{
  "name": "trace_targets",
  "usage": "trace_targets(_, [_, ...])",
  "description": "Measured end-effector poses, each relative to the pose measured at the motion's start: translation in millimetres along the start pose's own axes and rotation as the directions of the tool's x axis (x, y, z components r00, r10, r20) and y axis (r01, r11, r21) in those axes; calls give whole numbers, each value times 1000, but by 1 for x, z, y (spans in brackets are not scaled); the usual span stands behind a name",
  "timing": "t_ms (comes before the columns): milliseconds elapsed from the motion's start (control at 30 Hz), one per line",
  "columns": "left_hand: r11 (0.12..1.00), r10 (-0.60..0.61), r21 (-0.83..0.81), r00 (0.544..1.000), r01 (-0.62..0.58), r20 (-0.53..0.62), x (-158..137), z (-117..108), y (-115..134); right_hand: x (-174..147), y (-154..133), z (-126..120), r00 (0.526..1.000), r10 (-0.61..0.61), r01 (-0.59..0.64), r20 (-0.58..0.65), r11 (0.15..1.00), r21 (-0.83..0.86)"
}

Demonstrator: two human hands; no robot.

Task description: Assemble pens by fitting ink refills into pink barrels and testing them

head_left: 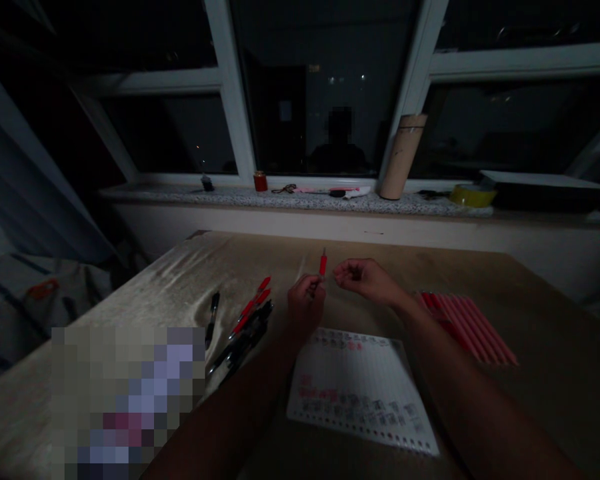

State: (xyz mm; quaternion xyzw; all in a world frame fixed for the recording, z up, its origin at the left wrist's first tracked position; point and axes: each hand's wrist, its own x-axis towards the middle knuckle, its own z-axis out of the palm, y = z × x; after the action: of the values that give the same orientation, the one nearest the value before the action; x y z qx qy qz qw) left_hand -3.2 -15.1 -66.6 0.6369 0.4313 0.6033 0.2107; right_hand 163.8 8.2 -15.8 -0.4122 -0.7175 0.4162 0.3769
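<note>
My left hand is closed around a red pen, held upright with its metal tip pointing up. Just to the right of it is my right hand, its fingers curled in and thumb close to them; whatever may be between them is too small to make out. Below both hands lies a sheet of lined notebook paper with holes along its near edge and red and black writing. Left of my left hand, several red pens lie beside a pile of black pens.
A single black pen lies farther left. Pink and red pens line up at the right. Behind the table, the windowsill holds a brown cylinder, a roll of yellow tape and a small red jar.
</note>
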Motion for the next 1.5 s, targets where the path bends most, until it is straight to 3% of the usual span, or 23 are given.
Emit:
trace_targets(133, [996,-84,-25,991,82,-103,7,-5,-8,2,13,14,998,-49,54,25,963,-265])
trace_targets(300, [991,-130,-31,986,127,-108,9,-6,-15,-1,20,40,992,-76,120,101,808,-577])
trace_targets(467, [996,-84,-8,994,84,-66,5,-4,-10,-7,17,53,989,-34,126,140,680,-722])
trace_targets(600, [999,-18,30,999,19,-30,3,-3,-2,-7,16,54,991,-4,104,133,648,-754])
trace_targets(700, [998,44,53,999,-44,0,2,-4,3,-5,17,49,994,13,71,109,681,-729])
trace_targets(800, [994,93,59,995,-95,39,0,-3,6,-1,16,33,998,-18,49,54,767,-639])
trace_targets(967, [991,126,36,984,-131,123,-4,-1,9,-2,-3,-10,983,-126,99,-132,976,-194])
trace_targets(1067, [989,133,37,978,-140,164,-5,1,10,-10,-24,-28,961,-162,158,-222,987,-37])
trace_targets(1167, [987,147,41,970,-158,192,-7,2,10,-17,-40,-34,952,-181,184,-248,983,-14])
trace_targets(1500, [984,159,46,962,-174,220,-8,3,10,-19,-45,-32,968,-187,184,-169,982,-31])
